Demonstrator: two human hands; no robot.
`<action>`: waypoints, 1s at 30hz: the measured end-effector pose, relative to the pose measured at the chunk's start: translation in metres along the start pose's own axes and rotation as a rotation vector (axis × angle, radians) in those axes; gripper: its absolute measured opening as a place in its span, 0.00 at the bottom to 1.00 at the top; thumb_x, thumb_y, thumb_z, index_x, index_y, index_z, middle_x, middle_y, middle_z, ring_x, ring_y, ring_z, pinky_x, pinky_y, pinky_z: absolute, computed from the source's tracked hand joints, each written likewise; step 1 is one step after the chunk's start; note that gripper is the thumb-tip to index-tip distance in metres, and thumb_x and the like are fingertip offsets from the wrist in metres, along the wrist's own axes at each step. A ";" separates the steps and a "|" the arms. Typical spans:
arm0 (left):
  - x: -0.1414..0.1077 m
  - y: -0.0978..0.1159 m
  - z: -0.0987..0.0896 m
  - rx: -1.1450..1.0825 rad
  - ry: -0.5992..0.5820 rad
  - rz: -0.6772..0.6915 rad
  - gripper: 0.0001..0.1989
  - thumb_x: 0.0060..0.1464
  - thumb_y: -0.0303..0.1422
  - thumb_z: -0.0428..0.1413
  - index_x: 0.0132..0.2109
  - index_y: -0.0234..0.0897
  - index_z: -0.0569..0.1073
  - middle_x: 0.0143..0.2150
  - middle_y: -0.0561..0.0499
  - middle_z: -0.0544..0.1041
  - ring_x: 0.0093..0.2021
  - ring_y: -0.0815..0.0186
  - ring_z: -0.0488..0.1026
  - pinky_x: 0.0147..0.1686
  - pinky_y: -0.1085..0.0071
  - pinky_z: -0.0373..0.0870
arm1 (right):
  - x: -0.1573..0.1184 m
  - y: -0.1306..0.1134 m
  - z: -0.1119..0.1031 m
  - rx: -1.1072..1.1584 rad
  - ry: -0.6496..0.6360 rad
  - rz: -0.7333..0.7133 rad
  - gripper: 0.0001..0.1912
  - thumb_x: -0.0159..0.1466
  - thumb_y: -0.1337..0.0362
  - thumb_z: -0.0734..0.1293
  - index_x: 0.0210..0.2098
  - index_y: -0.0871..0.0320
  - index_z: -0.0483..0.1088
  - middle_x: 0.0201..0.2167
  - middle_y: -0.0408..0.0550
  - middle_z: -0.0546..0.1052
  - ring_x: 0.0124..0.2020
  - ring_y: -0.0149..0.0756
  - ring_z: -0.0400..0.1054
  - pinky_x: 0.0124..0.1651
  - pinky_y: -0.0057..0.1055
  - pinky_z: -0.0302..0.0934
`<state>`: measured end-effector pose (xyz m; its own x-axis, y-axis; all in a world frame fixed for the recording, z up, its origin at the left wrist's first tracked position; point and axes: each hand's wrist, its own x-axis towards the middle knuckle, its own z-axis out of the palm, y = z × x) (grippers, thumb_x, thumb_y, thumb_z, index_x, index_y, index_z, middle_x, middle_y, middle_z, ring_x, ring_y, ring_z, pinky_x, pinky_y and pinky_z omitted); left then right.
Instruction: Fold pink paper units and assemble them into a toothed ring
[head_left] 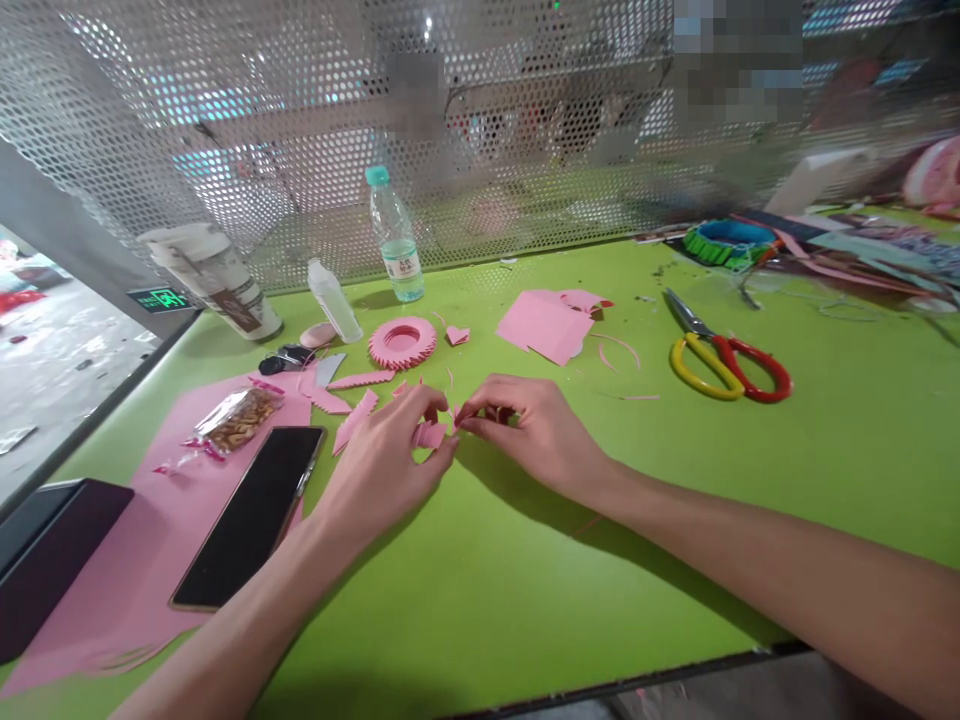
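Both hands meet over the middle of the green table (480, 590). My left hand (409, 440) has its fingers curled round a small piece of pink paper (429, 435). Fingertips pinched, my right hand (525, 430) grips a tiny pink paper piece (456, 418) close to the left fingertips. Pink paper strips (356, 420) lie just beyond and beside the left hand. Behind the hands are a pink pleated paper ring (403, 343) and a small pink paper heart (457, 336). Pink paper sheets (551, 325) rest farther back, right of the heart.
Scissors (724, 360) with yellow and red handles lie at right. A water bottle (397, 245), a glue bottle (335, 303) and a cup (217, 280) stand at back left. A phone (251, 515) and a snack packet (236, 418) lie on pink paper (150, 540). Craft scraps fill the back right.
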<state>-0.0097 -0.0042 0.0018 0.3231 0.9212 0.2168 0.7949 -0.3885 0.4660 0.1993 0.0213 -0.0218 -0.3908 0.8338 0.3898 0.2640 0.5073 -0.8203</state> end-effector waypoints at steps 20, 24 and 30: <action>-0.003 -0.003 0.000 -0.127 0.212 0.173 0.05 0.66 0.30 0.62 0.39 0.38 0.83 0.28 0.56 0.77 0.27 0.70 0.68 0.31 0.71 0.61 | -0.001 -0.006 -0.001 0.076 -0.008 0.048 0.05 0.72 0.67 0.71 0.38 0.58 0.77 0.32 0.43 0.80 0.32 0.32 0.72 0.34 0.29 0.63; -0.003 -0.002 0.001 -0.104 0.203 0.173 0.07 0.66 0.32 0.62 0.38 0.38 0.82 0.27 0.57 0.76 0.27 0.70 0.67 0.31 0.70 0.60 | -0.003 -0.009 -0.002 0.002 -0.053 0.009 0.06 0.74 0.68 0.67 0.38 0.58 0.74 0.31 0.42 0.77 0.30 0.31 0.67 0.32 0.29 0.59; -0.002 0.000 0.001 -0.132 0.193 0.139 0.06 0.66 0.31 0.62 0.39 0.38 0.82 0.27 0.57 0.75 0.25 0.70 0.64 0.30 0.70 0.57 | -0.003 -0.015 -0.004 0.026 -0.049 -0.013 0.06 0.74 0.68 0.68 0.38 0.59 0.74 0.32 0.43 0.77 0.32 0.32 0.67 0.34 0.29 0.60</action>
<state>-0.0098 -0.0058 0.0009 0.3108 0.8422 0.4405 0.6718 -0.5225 0.5251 0.1996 0.0119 -0.0090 -0.4369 0.8153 0.3799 0.2361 0.5115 -0.8262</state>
